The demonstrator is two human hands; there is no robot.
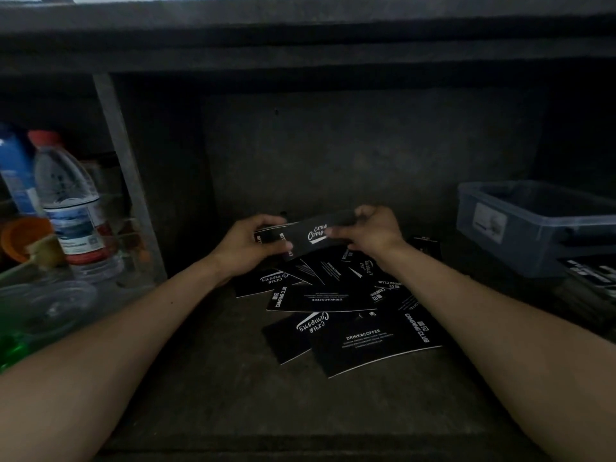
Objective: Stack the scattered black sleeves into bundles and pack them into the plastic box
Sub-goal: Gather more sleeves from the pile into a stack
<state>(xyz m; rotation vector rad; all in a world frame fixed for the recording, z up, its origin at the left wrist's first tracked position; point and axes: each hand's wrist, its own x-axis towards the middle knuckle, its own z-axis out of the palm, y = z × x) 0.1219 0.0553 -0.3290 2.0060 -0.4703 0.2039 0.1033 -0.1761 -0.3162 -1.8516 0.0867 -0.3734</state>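
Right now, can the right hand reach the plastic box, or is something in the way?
Probably yes: the plastic box stands open right of the right hand, nothing visible between them. Yet that hand and the left hand grip a sleeve bundle.

Matt black card sleeves (pixel 353 341) lie on a dull, rough shelf (pixel 216 378); the plastic box (pixel 533 235) is translucent, the bottle (pixel 66 195) clear glossy plastic.

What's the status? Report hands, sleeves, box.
Holding sleeve bundle with left hand and right hand. More loose sleeves scattered underneath. Path to plastic box looks unblocked.
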